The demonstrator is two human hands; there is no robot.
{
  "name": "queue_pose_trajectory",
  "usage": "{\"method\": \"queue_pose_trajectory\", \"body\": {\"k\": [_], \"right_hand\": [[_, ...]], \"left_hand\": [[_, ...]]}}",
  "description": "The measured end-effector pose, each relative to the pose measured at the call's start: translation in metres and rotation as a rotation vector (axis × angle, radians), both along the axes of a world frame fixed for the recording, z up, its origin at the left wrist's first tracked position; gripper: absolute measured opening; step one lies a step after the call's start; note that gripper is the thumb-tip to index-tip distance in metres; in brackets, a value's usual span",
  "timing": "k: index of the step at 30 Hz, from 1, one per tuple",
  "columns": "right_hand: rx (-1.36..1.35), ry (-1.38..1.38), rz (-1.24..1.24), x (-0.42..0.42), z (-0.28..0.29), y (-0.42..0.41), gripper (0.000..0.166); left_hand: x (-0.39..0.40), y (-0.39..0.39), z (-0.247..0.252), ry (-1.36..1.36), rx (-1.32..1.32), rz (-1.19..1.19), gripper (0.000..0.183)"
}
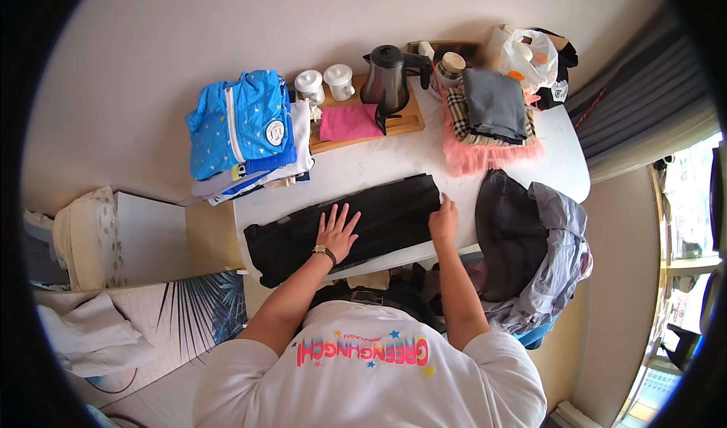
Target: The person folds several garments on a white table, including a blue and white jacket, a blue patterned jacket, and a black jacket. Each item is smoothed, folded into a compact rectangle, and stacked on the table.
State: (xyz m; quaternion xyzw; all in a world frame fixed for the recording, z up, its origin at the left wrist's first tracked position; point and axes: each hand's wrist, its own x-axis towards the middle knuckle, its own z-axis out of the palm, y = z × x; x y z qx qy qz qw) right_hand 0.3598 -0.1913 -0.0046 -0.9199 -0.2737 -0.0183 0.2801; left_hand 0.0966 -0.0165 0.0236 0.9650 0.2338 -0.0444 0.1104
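Note:
A long, folded black garment [380, 212], perhaps trousers, lies slantwise along the front of the white table [363, 164]. My left hand [338, 237] presses flat on its middle, fingers spread, with a watch on the wrist. At the garment's right end, my right hand [444, 220] has its fingers curled at the edge and appears to pinch the cloth; the fingertips are partly hidden. To the right of that hand, a loose heap of dark clothing [508, 235] and a grey-blue shirt [559, 229] hangs over the table's edge.
A folded clothes stack topped by a blue jacket [244, 124] stands back left. Behind are a wooden tray [412, 122], lidded white mugs [339, 81], a pink cloth [352, 123] and an electric kettle [386, 81]. Back right are folded grey cloth [494, 104] and a plastic bag [525, 58].

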Motion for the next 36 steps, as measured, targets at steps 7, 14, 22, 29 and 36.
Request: {"method": "queue_pose_trajectory", "body": {"k": [7,14,22,29,36], "right_hand": [[0.055,0.287,-0.041,0.024,0.003,-0.023,0.051],[-0.043,0.287,-0.046,-0.004,0.009,0.003,0.070],[-0.048,0.687,-0.245,0.025,0.040,0.027,0.068],[0.025,0.474,-0.020,0.015,0.013,0.035,0.045],[-0.154,0.188,0.265,-0.106,0.096,0.080,0.035]], "left_hand": [[0.003,-0.002,-0.001,0.004,0.016,-0.007,0.061],[0.003,-0.001,0.000,0.043,0.036,-0.030,0.061],[-0.006,0.002,0.000,-0.001,0.034,-0.077,0.061],[-0.005,0.002,0.001,0.051,0.045,-0.062,0.060],[-0.014,0.006,-0.014,-0.328,-0.156,0.096,0.051]]}}
